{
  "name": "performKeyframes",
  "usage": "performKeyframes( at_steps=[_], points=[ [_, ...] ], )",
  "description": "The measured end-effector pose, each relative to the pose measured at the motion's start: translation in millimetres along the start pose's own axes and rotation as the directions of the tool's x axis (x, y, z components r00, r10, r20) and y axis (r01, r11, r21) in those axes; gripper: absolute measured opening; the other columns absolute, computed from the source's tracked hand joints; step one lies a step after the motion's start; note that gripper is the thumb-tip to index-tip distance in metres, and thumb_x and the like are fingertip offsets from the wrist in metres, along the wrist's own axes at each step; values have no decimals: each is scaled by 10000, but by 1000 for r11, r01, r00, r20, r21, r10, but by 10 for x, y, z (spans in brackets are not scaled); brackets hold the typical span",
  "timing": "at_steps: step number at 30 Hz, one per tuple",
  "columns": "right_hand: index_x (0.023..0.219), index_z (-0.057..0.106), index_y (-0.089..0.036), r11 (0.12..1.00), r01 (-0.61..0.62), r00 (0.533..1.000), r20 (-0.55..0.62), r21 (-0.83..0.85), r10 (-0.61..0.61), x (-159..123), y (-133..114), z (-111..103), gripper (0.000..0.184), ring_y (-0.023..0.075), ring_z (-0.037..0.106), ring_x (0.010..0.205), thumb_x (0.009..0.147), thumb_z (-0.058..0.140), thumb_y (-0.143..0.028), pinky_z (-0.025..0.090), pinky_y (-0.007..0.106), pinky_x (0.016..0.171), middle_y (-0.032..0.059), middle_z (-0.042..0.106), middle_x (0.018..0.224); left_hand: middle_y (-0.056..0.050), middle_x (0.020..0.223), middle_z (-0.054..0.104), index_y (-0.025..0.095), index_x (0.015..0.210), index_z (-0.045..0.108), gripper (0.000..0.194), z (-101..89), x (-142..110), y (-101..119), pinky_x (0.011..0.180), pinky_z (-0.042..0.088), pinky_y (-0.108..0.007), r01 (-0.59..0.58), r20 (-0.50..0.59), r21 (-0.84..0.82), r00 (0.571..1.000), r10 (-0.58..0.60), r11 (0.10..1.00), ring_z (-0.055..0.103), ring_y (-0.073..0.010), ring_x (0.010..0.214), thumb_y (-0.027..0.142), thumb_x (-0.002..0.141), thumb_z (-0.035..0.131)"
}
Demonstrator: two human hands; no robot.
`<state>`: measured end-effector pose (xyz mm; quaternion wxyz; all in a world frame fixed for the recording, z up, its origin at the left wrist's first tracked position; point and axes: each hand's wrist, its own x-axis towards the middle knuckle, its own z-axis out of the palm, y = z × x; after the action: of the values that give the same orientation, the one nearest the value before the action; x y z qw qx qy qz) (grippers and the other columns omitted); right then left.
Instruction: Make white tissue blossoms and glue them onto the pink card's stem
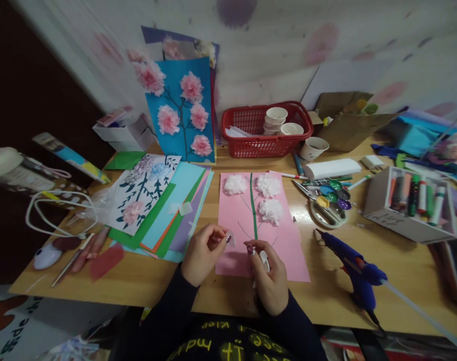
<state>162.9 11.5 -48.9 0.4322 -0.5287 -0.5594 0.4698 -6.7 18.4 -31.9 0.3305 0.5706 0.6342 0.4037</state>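
A pink sheet (228, 260) lies in front of me with a green stem, thin pencil branches and several fluffy white paper flowers (270, 211) on its upper half. Over its lower left, my left hand (204, 253) pinches a small, thin, whitish translucent piece (232, 238) between thumb and finger. My right hand (269, 278), above the lower middle of the sheet, has its fingers curled round a small white object (265, 260), mostly hidden in the palm. What kind of object it is I cannot tell. Both hands are close together, a little apart.
A blue glue gun (350, 265) lies at the right, near scissors (328, 215) and a paint palette (331, 193). Behind stand a red basket (266, 147) with cups, and a blue flower picture (175, 95). Coloured papers (153, 220) lie left; a marker box (409, 210) stands right.
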Motion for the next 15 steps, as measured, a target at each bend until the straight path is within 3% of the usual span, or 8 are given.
performKeyframes(
  at_steps=[4,6,15],
  points=[
    [1006,666,-168,999,47,994,93,24,-49,-10,-33,-13,285,142,530,613,915,547,-411,426,259,600,4,598,712,-3,727,654,192,757,553,88,-32,-57,126,654,522,-249,102,22,-300,995,-100,948,650,-145,687,240,781,623],
    [996,666,-169,997,35,990,134,64,-43,-15,-42,-17,277,137,518,604,922,542,-406,413,257,589,7,612,718,-3,723,658,189,738,556,107,-34,-78,192,662,520,-240,118,67,-345,993,-101,931,653,-141,692,243,769,642],
    [815,587,-186,981,-39,988,157,189,9,-3,-59,-24,262,111,419,555,897,567,-434,334,235,522,-28,507,661,-8,731,659,188,747,576,56,-39,-120,253,673,506,-244,53,121,-184,992,-31,981,651,-141,693,189,794,606]
  ],
)
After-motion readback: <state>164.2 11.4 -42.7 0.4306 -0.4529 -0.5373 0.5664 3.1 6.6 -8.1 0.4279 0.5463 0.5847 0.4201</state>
